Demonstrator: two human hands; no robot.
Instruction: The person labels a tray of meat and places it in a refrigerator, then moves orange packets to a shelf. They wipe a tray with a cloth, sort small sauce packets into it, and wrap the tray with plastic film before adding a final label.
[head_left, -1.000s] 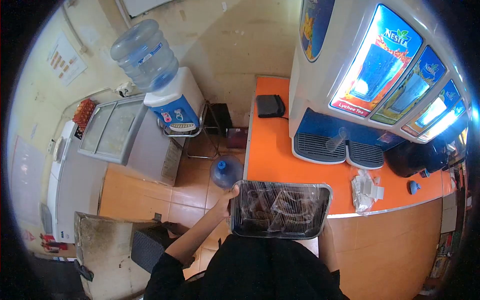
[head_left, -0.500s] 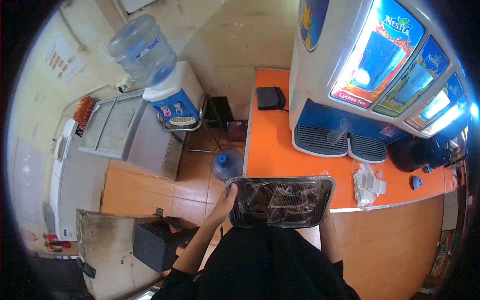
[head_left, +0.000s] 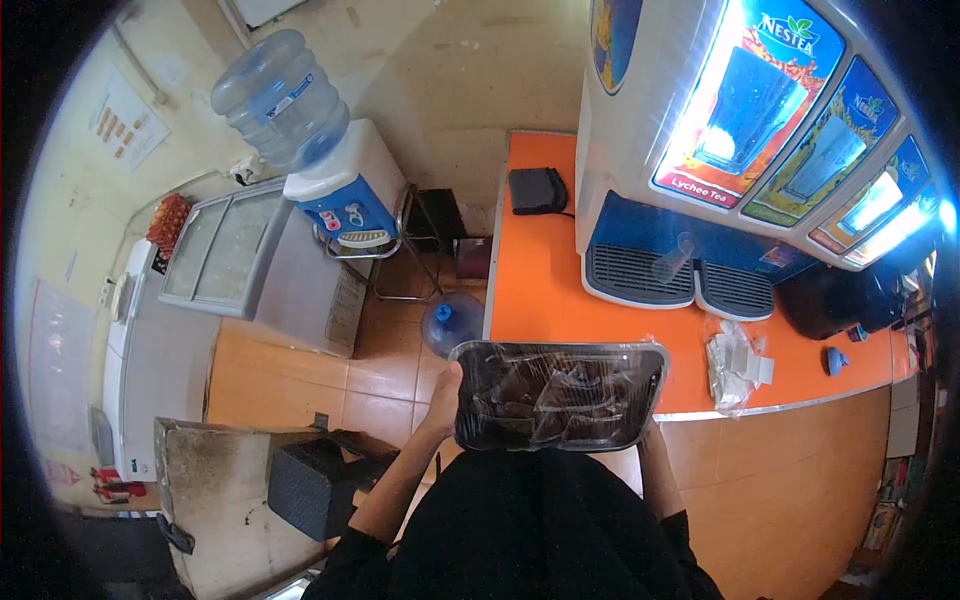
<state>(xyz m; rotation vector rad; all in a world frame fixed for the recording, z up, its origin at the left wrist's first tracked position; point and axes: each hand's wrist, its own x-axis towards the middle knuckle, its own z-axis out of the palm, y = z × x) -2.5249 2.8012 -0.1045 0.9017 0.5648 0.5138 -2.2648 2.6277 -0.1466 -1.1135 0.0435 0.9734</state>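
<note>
A black rectangular tray (head_left: 556, 397) with clear plastic film over it is held level in front of my body. Dark pieces, hard to make out, lie under the shiny film. My left hand (head_left: 446, 398) grips the tray's left end, thumb on the rim and the other fingers hidden beneath. At the lower right corner of the tray is my right hand (head_left: 652, 436), mostly hidden by it, with its fingers out of sight.
An orange counter (head_left: 535, 280) bears a drink dispenser (head_left: 690, 240), a dark folded cloth (head_left: 537, 190) and a plastic packet (head_left: 735, 370). At the left are a water dispenser (head_left: 350, 190), a chest freezer (head_left: 225, 250) and a black stool (head_left: 305, 485). A blue bottle (head_left: 453, 325) is on the floor.
The tray has come slightly up and to the left, with both hands still at its ends. The view has shifted a little.
</note>
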